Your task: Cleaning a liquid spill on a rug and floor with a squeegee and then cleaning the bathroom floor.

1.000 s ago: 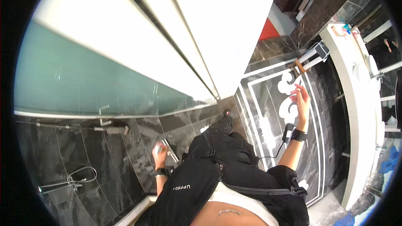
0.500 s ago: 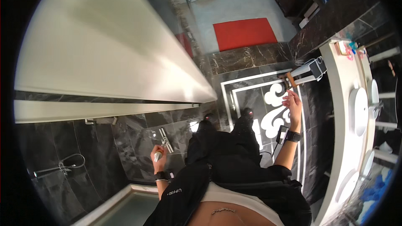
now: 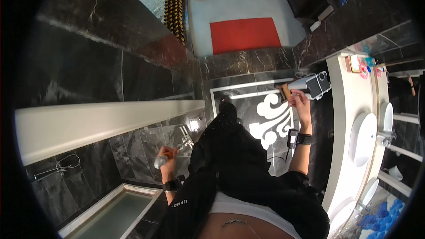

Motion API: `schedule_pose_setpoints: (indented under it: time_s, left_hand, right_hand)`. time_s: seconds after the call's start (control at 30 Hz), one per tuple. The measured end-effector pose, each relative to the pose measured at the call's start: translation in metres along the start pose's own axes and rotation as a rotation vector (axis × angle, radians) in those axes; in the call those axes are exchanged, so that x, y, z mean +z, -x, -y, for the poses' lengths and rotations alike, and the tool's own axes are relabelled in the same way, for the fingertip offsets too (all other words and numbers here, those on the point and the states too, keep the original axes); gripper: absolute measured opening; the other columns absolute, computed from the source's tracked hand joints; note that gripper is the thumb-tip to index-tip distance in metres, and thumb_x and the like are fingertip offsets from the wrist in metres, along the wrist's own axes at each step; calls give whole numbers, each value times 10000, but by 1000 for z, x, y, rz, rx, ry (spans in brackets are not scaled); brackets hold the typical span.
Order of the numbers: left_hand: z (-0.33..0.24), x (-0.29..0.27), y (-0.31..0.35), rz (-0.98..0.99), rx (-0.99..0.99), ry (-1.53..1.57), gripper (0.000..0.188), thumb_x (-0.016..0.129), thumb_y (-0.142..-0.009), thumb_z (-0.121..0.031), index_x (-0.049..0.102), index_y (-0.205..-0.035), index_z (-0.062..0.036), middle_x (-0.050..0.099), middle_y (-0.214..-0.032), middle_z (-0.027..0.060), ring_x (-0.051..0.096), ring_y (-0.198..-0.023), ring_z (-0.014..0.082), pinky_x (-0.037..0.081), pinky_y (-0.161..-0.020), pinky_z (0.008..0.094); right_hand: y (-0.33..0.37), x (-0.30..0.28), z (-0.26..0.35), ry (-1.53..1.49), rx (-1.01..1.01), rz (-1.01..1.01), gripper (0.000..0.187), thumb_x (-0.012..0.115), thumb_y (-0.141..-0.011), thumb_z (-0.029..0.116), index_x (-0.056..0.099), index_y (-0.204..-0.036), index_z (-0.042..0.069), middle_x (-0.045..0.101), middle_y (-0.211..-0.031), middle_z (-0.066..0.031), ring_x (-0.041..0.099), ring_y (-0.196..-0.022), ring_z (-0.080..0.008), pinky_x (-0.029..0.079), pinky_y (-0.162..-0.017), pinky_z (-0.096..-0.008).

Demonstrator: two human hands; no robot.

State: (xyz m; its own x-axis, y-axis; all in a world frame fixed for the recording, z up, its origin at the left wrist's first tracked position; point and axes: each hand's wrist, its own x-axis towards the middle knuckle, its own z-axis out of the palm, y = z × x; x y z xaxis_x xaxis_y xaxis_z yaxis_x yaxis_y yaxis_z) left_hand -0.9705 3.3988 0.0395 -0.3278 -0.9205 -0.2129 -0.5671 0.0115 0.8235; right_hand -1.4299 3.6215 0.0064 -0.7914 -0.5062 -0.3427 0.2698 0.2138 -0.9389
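My left hand (image 3: 168,164) is closed around a handled tool with a pale rounded butt (image 3: 160,163) and an orange part at the grip. Beyond my fingers, pale parallel bars (image 3: 186,136) line up with the tool and look like its head, against the dark tiles. My right hand (image 3: 301,107) is held out with fingers loosely bent and nothing visible in them. It overlaps the edge of a brown piece (image 3: 284,93) beside a grey-white stand-like object (image 3: 315,85); touching or apart I cannot tell. A small black device hangs by my right wrist.
A white counter (image 3: 343,124) with basins (image 3: 365,139) runs along the right. To the left are a white-topped partition (image 3: 110,117), a shower hose (image 3: 68,164) and a pale-framed panel (image 3: 119,208). A stone threshold (image 3: 245,64) leads to a red mat (image 3: 245,35). Gold-topped rows (image 3: 174,13) stand beyond.
My view has moved forward past the tall white partition, and the gold-topped rows have come into sight. The mat has slid left. My left hand keeps the tool; my right hand has shifted slightly left.
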Motion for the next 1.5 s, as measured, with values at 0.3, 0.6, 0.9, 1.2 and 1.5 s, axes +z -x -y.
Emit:
schedule_pose_setpoints:
  time_s: [0.3, 0.6, 0.9, 1.2, 1.5]
  left_hand:
    - [-68, 108, -64, 83, -29, -167, 138, 598, -645, -61, 466, -666, -28, 492, -566, 108, 484, -508, 212, 394, -508, 285]
    - [-129, 183, -155, -28, -60, -71, 167, 588, -686, -62, 429, -670, -15, 417, -551, 88, 379, -508, 181, 345, -500, 273]
    - [-215, 242, -238, -182, -274, -91, 184, 578, -751, -104, 416, -716, -25, 426, -664, 35, 386, -609, 123, 365, -586, 254]
    - [-272, 365, -315, -199, -288, 12, 111, 554, -749, -86, 451, -753, -47, 468, -709, 44, 454, -694, 140, 379, -631, 243]
    - [-300, 361, -458, -760, -344, 304, 157, 569, -695, -9, 444, -758, -80, 448, -716, 3, 451, -650, 104, 409, -609, 252]
  right_hand:
    - [-151, 42, 96, 114, -51, 247, 222, 447, -840, 147, 506, -1015, 24, 558, -728, -36, 528, -596, -78, 427, -554, -189]
    - [-298, 25, 161, 240, -6, 259, 212, 462, -833, 121, 502, -1012, 15, 558, -703, -40, 518, -570, -74, 424, -538, -189]
    - [-470, -31, 206, 181, -71, 86, 246, 446, -842, 117, 464, -1063, 9, 554, -684, -40, 517, -568, -82, 437, -542, -211]
    - [-694, -83, 300, 301, -204, 5, 228, 437, -851, 142, 472, -1051, 35, 541, -665, -29, 504, -583, -80, 433, -542, -210]
    - [-871, -37, 363, 239, -290, 215, 224, 443, -845, 132, 474, -1043, 32, 524, -651, -28, 489, -566, -71, 432, -534, -202]
